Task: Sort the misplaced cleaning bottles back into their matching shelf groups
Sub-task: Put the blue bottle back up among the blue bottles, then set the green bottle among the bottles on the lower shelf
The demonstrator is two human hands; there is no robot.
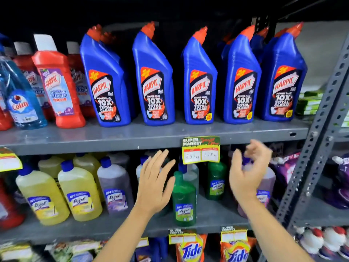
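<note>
Grey metal shelving (151,136) fills the view, its perforated upright (321,118) slanting at right; the recess above the top shelf is dark.

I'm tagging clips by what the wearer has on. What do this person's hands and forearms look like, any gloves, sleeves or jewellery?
The left hand and right hand are both bare: no gloves, and no rings visible on the fingers that show. Both forearms are uncovered to the frame's bottom edge, with no sleeve, watch or bracelet in view. The right hand is slightly motion-blurred, so small details there are uncertain.
</note>
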